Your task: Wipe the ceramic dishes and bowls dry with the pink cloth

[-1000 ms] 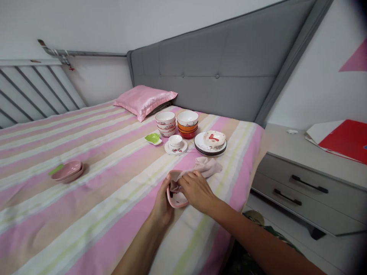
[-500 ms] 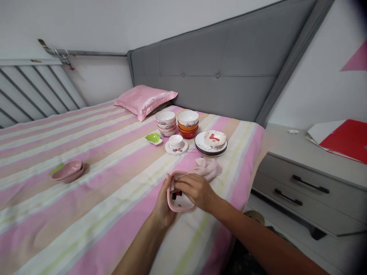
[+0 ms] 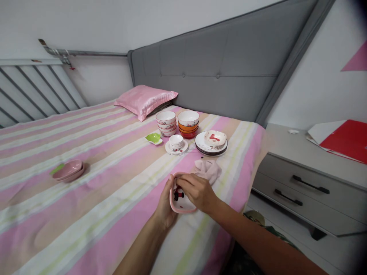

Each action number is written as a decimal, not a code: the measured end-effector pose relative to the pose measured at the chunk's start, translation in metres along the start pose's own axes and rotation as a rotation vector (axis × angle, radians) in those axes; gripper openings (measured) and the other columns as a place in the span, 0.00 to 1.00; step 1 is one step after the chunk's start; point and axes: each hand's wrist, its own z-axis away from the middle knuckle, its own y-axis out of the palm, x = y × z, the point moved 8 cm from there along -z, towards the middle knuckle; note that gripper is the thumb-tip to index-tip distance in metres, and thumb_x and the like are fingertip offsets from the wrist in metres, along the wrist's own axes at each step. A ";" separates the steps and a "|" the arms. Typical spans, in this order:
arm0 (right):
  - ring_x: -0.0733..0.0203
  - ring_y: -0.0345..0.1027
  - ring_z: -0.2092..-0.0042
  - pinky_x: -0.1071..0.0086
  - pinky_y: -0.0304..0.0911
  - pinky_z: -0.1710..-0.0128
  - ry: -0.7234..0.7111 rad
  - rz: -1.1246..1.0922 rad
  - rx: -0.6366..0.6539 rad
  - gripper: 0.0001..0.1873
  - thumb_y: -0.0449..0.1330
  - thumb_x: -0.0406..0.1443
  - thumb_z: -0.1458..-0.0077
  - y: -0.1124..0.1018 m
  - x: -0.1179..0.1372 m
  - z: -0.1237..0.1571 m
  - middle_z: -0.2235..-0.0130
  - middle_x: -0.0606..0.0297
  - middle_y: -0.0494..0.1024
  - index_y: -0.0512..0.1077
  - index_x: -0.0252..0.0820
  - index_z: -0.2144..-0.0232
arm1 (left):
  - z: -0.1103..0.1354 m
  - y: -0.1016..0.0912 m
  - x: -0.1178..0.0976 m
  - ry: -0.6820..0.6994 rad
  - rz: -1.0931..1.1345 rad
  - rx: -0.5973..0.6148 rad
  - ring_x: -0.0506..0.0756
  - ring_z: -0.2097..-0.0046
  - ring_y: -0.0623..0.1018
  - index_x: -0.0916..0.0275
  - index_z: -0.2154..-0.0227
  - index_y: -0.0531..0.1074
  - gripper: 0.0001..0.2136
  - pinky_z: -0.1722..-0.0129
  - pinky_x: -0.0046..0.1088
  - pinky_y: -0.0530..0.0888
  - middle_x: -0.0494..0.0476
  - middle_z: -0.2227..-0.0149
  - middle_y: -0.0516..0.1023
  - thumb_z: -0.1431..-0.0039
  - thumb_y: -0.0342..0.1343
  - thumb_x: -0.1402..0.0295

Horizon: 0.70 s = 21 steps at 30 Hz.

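Note:
My left hand (image 3: 165,200) grips the left rim of a small pink-rimmed white dish (image 3: 180,201) with a red and black picture inside, held just above the striped bedsheet. My right hand (image 3: 197,190) is closed over the dish's right side and far rim, fingers curled on it. A crumpled pale pink cloth (image 3: 208,169) lies on the sheet right behind the dish, touching or nearly touching my right fingers.
Behind the cloth stand a plate stack with a small patterned dish (image 3: 211,143), stacked little cups on saucers (image 3: 176,144), two bowl stacks (image 3: 177,123) and a green leaf dish (image 3: 154,138). Pink dishes (image 3: 68,170) lie far left. A grey nightstand (image 3: 309,179) borders the bed's right edge.
My right hand has drawn the cloth out of the dish and let it drop behind. Now both hands hold the dish, and its inside picture shows.

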 end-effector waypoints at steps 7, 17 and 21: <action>0.60 0.69 0.61 0.68 0.64 0.60 0.147 0.065 0.173 0.11 0.50 0.29 0.42 0.011 -0.009 -0.001 0.64 0.60 0.76 0.72 0.42 0.62 | 0.002 -0.002 -0.010 0.064 -0.206 -0.052 0.51 0.67 0.74 0.67 0.70 0.74 0.11 0.61 0.25 0.69 0.54 0.71 0.75 0.45 0.56 0.61; 0.60 0.68 0.65 0.70 0.60 0.65 0.284 -0.112 0.369 0.08 0.54 0.27 0.52 0.024 -0.015 0.002 0.66 0.62 0.75 0.69 0.39 0.68 | 0.002 -0.005 -0.014 0.116 -0.403 -0.043 0.54 0.69 0.76 0.66 0.65 0.75 0.14 0.68 0.28 0.71 0.55 0.72 0.77 0.47 0.56 0.59; 0.64 0.66 0.72 0.73 0.57 0.72 0.362 -0.244 0.394 0.08 0.56 0.27 0.56 0.026 -0.015 0.005 0.72 0.66 0.74 0.68 0.40 0.71 | 0.002 -0.011 -0.013 0.112 -0.343 -0.086 0.53 0.72 0.76 0.66 0.69 0.75 0.13 0.70 0.26 0.72 0.54 0.74 0.77 0.50 0.59 0.59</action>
